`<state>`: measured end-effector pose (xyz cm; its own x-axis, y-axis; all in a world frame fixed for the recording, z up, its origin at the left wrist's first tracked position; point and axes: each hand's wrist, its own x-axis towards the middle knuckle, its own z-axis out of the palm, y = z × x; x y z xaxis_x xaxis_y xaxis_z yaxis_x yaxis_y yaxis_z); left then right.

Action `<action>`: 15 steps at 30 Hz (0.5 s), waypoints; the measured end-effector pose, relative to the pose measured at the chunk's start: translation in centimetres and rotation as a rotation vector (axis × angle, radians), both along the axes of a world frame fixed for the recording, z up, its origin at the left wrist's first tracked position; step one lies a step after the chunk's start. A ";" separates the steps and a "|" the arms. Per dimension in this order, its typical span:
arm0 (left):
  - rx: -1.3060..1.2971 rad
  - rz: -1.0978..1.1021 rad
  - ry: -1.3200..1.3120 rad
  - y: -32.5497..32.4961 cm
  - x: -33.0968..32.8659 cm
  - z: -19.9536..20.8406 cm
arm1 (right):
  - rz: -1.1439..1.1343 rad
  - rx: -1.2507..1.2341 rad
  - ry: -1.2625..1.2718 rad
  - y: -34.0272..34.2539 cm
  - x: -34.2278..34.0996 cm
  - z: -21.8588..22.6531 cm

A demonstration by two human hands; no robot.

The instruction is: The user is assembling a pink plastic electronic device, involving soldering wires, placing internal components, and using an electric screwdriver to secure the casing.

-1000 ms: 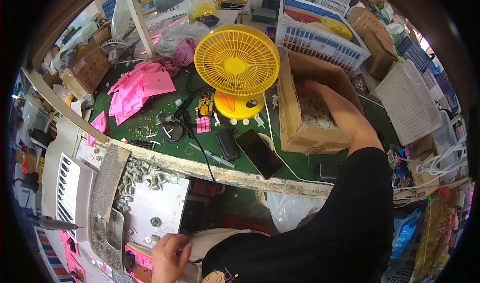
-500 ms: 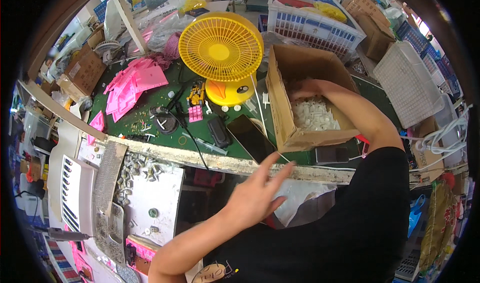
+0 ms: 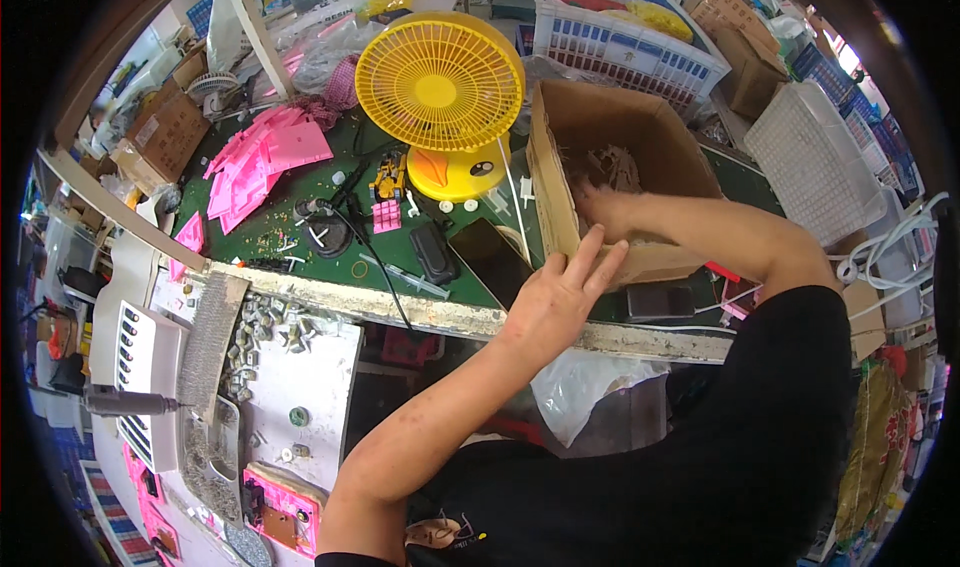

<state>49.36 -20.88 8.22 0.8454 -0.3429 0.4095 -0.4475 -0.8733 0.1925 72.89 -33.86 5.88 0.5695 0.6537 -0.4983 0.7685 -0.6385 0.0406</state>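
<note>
Right of centre in the frame, your left hand (image 3: 558,292), fingers spread, braces the near wall of the cardboard box (image 3: 560,182) on the green counter (image 3: 300,232) while your right hand (image 3: 598,205) digs inside among pale parts, its fingers hidden.

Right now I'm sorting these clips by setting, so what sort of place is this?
Probably a small assembly workshop for fans. A yellow fan stands on a cluttered green workbench, pink plastic parts lie piled beside it, and the right hand reaches into a cardboard box of small pieces.
</note>
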 end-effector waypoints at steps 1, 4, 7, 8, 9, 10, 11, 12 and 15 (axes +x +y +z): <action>-0.021 0.000 -0.005 -0.1 -0.1 0.0 | 0.071 -0.027 -0.002 -0.2 0.5 0.4; -0.038 0.006 -0.008 0.2 -0.1 0.2 | 0.037 -0.035 -0.007 0.6 0.6 -0.3; -0.034 0.023 0.013 0.3 -0.1 0.3 | 0.022 0.193 0.072 0.4 0.5 -0.5; -0.032 0.030 0.023 0.3 0.0 0.4 | -0.065 0.067 0.138 0.8 1.1 -0.1; -0.037 0.023 0.018 0.3 0.0 0.4 | -0.152 -0.059 0.204 1.6 1.9 0.6; -0.042 0.015 0.013 0.4 0.1 0.4 | -0.239 -0.185 0.270 1.9 2.4 1.0; -0.047 0.007 0.008 0.3 0.2 0.4 | -0.202 -0.104 0.202 1.4 2.5 0.5; -0.046 0.017 -0.002 0.6 0.2 0.3 | -0.154 -0.017 0.136 1.0 2.7 -0.8; -0.057 0.025 -0.007 0.3 0.2 0.1 | -0.078 0.153 -0.105 0.0 1.1 -3.8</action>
